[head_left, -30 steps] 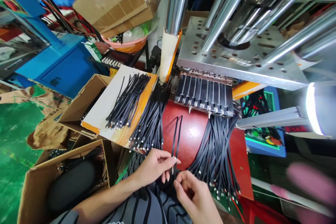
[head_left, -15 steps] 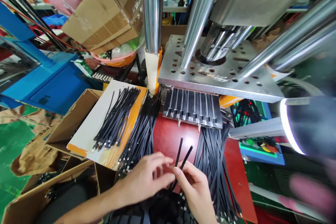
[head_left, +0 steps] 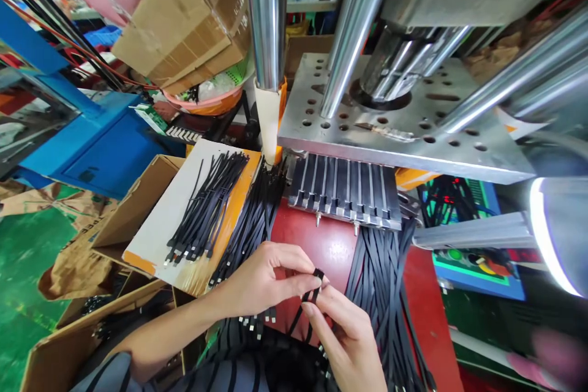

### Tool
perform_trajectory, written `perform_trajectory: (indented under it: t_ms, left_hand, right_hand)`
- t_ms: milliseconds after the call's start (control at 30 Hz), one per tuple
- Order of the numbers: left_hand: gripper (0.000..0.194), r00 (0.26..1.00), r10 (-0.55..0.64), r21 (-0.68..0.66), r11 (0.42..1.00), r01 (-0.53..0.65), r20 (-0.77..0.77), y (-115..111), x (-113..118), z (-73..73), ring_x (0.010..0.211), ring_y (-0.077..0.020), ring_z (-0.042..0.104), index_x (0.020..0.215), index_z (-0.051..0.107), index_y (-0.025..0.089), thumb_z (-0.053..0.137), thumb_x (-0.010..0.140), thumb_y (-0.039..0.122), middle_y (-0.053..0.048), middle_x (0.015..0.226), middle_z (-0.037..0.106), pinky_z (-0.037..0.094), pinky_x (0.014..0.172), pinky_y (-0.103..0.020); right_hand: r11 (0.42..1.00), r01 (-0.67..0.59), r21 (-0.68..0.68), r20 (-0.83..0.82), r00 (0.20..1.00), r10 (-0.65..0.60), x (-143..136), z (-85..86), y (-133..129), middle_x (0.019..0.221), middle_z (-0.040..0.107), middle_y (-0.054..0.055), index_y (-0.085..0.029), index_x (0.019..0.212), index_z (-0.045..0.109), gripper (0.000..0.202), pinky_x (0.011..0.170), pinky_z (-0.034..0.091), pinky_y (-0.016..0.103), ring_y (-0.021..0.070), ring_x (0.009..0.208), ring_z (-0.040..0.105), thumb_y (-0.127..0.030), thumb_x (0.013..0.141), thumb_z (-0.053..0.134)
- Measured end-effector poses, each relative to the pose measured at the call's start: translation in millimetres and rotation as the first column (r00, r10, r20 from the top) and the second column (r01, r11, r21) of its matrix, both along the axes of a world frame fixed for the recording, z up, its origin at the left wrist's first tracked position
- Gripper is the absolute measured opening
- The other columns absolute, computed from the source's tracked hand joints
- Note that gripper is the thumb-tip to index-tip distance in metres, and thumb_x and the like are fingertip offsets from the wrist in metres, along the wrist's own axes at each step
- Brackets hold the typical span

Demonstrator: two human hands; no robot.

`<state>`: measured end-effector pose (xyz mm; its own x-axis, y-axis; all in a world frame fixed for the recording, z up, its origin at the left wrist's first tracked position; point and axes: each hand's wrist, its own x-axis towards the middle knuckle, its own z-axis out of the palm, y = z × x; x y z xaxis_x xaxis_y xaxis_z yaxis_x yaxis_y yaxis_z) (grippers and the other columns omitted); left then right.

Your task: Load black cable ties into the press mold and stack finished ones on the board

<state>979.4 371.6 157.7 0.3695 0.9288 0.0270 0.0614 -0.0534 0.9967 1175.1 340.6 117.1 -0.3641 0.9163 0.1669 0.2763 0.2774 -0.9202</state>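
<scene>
My left hand [head_left: 269, 275] pinches the upper ends of black flat cables [head_left: 318, 273] between thumb and fingertips. Just below, my right hand [head_left: 346, 327] grips the same cables, and their lower lengths hang toward my lap. Beside my right hand, a thick bundle of black flat cables [head_left: 379, 294] runs down over the red tabletop [head_left: 328, 245]. To the left, another bunch of cables [head_left: 250, 211] with metal-tipped ends hangs along the table. Several cables lie side by side in the slotted metal fixture [head_left: 346, 190] beyond my hands.
Above the fixture sits a thick metal press plate [head_left: 316, 128] with steel posts [head_left: 265, 18]. A white board [head_left: 151, 226] at left carries more cables [head_left: 206, 208]. Open cardboard boxes [head_left: 133, 202] stand at lower left. A ring-lit lamp [head_left: 546, 239] juts in at right.
My left hand has moved right and closed on the cable ends, which stood up free before. My right hand keeps its hold. The view has shifted slightly.
</scene>
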Motion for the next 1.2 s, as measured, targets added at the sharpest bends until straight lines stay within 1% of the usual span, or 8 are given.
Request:
perform_trajectory:
  t_ms: [200, 333, 433, 567, 700, 967, 1100, 1200]
  left_hand:
    - [0.026, 0.984, 0.157, 0.218, 0.966, -0.137, -0.079, 11, 0, 10.2, 0.072, -0.0141, 0.063, 0.085, 0.077, 0.014, 0.063, 0.099, 0.031, -0.005, 0.079, 0.071, 0.049, 0.07, -0.025]
    - [0.024, 0.932, 0.335, 0.44, 0.863, -0.247, -0.135, 67, -8, 2.8, 0.085, -0.0168, 0.067, 0.086, 0.075, 0.015, 0.061, 0.1, 0.029, -0.007, 0.093, 0.073, 0.053, 0.083, -0.029]
    - [0.017, 0.886, 0.438, 0.616, 0.743, -0.262, -0.152, 129, -12, -19.4, 0.106, -0.0223, 0.068, 0.089, 0.076, 0.015, 0.065, 0.098, 0.026, -0.011, 0.112, 0.073, 0.052, 0.1, -0.037]
    - [0.012, 0.819, 0.545, 0.57, 0.736, -0.366, -0.178, 185, -15, -41.4, 0.102, -0.0235, 0.069, 0.091, 0.073, 0.013, 0.065, 0.097, 0.02, -0.01, 0.095, 0.074, 0.054, 0.097, -0.038]
    - [0.022, 0.796, 0.59, 0.623, 0.675, -0.395, -0.134, 170, -26, -46.0, 0.114, -0.0231, 0.068, 0.121, 0.065, 0.013, 0.054, 0.102, 0.02, -0.014, 0.119, 0.072, 0.055, 0.101, -0.038]
    - [0.038, 0.82, 0.347, 0.866, 0.387, 0.317, -0.456, 116, -60, -54.8, 0.143, -0.0283, 0.054, 0.134, 0.063, 0.012, 0.057, 0.097, 0.015, -0.018, 0.143, 0.065, 0.054, 0.115, -0.049]
    - [0.038, 0.776, 0.395, 0.865, 0.329, 0.379, -0.491, 121, -60, -53.7, 0.138, -0.0299, 0.059, 0.134, 0.064, 0.006, 0.059, 0.097, 0.013, -0.017, 0.139, 0.069, 0.058, 0.111, -0.047]
    - [0.03, 0.8, 0.414, 0.88, 0.385, 0.279, -0.435, 119, -54, -51.5, 0.136, -0.0264, 0.061, 0.127, 0.069, 0.006, 0.06, 0.1, 0.015, -0.015, 0.135, 0.072, 0.058, 0.111, -0.043]
  right_hand:
    - [0.982, -0.017, -0.189, 0.014, 1.0, 0.02, -13, -18.9, -12, 0.071, 0.058, -0.002, -0.02, 0.072, 0.056, 0.032, 0.059, 0.043, 0.02, 0.0122, 0.063, 0.053, -0.035, 0.1, 0.06]
    - [0.899, -0.252, -0.358, 0.06, 0.955, 0.291, -5, -13.7, -8, 0.076, 0.066, 0.0, -0.019, 0.081, 0.068, 0.029, 0.061, 0.045, 0.021, 0.0134, 0.067, 0.058, -0.038, 0.101, 0.058]
    - [0.926, -0.255, -0.277, 0.199, 0.928, 0.315, 7, 18.2, 40, 0.07, 0.065, 0.001, -0.019, 0.077, 0.072, 0.039, 0.059, 0.043, 0.024, 0.0151, 0.065, 0.055, -0.048, 0.1, 0.059]
    - [0.99, -0.11, -0.094, 0.246, 0.96, 0.13, 1, 56.9, 135, 0.056, 0.055, -0.002, -0.019, 0.066, 0.069, 0.049, 0.053, 0.035, 0.027, 0.0135, 0.055, 0.045, -0.062, 0.09, 0.067]
    - [0.991, -0.112, -0.075, 0.172, 0.977, 0.124, -24, 61.4, 199, 0.06, 0.06, -0.001, -0.018, 0.076, 0.073, 0.05, 0.054, 0.038, 0.026, 0.0134, 0.056, 0.05, -0.068, 0.084, 0.069]
    - [0.999, -0.037, -0.018, 0.25, 0.967, 0.041, -36, 37.3, 225, 0.056, 0.058, -0.002, -0.019, 0.076, 0.068, 0.049, 0.045, 0.038, 0.026, 0.0116, 0.043, 0.048, -0.067, 0.086, 0.065]
    - [0.999, -0.03, 0.041, 0.227, 0.974, 0.02, -35, 34.2, 224, 0.053, 0.053, -0.004, -0.019, 0.075, 0.064, 0.044, 0.044, 0.037, 0.025, 0.0105, 0.042, 0.046, -0.06, 0.09, 0.064]
    - [0.999, -0.03, -0.025, 0.14, 0.99, 0.033, -32, 32.7, 224, 0.062, 0.053, -0.004, -0.016, 0.097, 0.068, 0.047, 0.041, 0.039, 0.024, 0.0108, 0.046, 0.047, -0.061, 0.086, 0.068]
